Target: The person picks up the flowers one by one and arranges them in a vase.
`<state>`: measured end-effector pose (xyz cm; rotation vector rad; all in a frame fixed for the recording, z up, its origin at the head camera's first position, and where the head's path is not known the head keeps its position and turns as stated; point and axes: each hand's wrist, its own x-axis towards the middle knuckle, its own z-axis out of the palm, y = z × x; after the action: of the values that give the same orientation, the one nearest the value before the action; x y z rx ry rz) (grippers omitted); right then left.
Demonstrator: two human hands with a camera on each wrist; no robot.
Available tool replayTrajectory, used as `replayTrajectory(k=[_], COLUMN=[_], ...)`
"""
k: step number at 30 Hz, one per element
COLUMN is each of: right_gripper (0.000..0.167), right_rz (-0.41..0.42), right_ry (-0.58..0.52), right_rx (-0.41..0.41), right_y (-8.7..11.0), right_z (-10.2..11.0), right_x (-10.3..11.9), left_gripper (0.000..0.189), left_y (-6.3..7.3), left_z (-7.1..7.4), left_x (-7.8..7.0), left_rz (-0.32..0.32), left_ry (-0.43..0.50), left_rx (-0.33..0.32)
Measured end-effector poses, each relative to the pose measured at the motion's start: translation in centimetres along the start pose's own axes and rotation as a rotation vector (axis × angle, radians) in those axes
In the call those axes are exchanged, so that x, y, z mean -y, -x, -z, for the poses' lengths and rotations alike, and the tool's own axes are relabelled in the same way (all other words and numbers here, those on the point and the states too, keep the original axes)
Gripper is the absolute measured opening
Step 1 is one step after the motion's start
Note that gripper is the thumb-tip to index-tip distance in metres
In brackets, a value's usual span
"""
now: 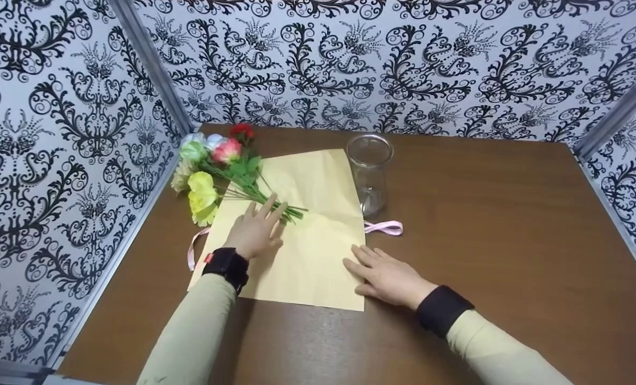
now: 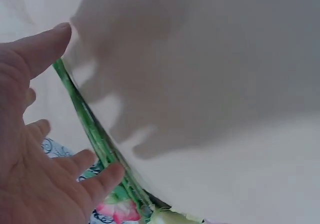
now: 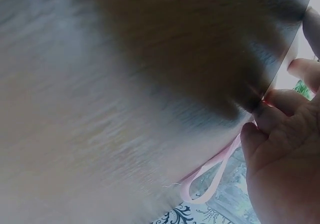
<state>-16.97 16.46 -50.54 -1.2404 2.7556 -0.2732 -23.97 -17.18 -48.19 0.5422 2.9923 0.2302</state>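
Note:
A sheet of pale yellow wrapping paper (image 1: 312,262) lies on the table, with a bunch of artificial flowers (image 1: 227,151) across its upper left part. Red, pink, yellow and pale blooms point to the back left; their green stems (image 2: 90,124) end near the middle of the sheet. Over the paper, my left hand (image 1: 253,230) is spread, its fingertips right at the stems and its thumb apart. My right hand (image 1: 394,279) rests at the sheet's right edge, fingers mostly straight. Beneath the sheet runs a pink ribbon (image 1: 390,228), showing at both sides.
A clear glass vase (image 1: 370,176) stands just past the paper's upper right edge. Brown tabletop (image 1: 499,224) extends to the right. Patterned panels (image 1: 328,59) wall in the back and sides.

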Motion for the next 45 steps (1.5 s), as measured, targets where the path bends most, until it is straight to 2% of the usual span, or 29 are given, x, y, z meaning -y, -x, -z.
replayTrajectory(k=[2, 6, 9, 11, 14, 20, 23, 26, 30, 35, 42, 45], right_gripper=[0.06, 0.059, 0.056, 0.053, 0.054, 0.076, 0.087, 0.096, 0.102, 0.105, 0.101, 0.096], right_rz=[0.008, 0.07, 0.119, 0.109, 0.023, -0.262, -0.397, -0.48, -0.536, -0.583, -0.602, -0.623], right_ry=[-0.003, -0.004, -0.013, -0.027, -0.07, -0.207, -0.334, -0.481, -0.624, -0.739, -0.932, -0.971], right_rx=[-0.018, -0.091, -0.169, -0.216, -0.258, -0.273, -0.275, -0.308, -0.337, -0.349, -0.431, -0.475], right_y=[-0.1, -0.2, -0.2, -0.2, -0.1, -0.4, -1.0, -2.0, -3.5, -5.2, -7.2, -7.8], right_z=[-0.1, -0.1, 0.5, 1.1, 2.5, 5.6, 6.8, 7.5, 8.3, 8.8, 8.8, 8.7], right_x=[-0.1, -0.4, -1.1, -1.7, -2.7, -4.9, -6.1, -7.0, -7.6, -7.6, -7.2, -7.2], left_gripper=[0.088, 0.084, 0.081, 0.08, 0.079, 0.077, 0.078, 0.078, 0.079, 0.079, 0.079, 0.079], left_y=[-0.5, -1.1, -1.3, -1.3, -1.2, -1.1, -1.1, -1.2, -1.3, -1.2, -1.3, -1.4], left_z=[-0.3, -0.9, -1.0, -0.9, -0.7, -0.8, -0.8, -1.1, -1.4, -1.3, -1.8, -1.9], left_x=[0.1, 0.1, 0.0, -0.2, -0.4, -0.7, -0.7, -0.5, -0.3, -0.3, 0.0, 0.0], left_rz=[0.041, 0.113, 0.132, 0.131, 0.127, 0.117, 0.116, 0.119, 0.122, 0.12, 0.134, 0.133], left_ry=[0.051, 0.137, 0.157, 0.157, 0.155, 0.129, 0.114, 0.119, 0.128, 0.132, 0.138, 0.144], left_rx=[0.025, 0.116, 0.159, 0.164, 0.167, 0.148, 0.132, 0.124, 0.121, 0.12, 0.134, 0.136])
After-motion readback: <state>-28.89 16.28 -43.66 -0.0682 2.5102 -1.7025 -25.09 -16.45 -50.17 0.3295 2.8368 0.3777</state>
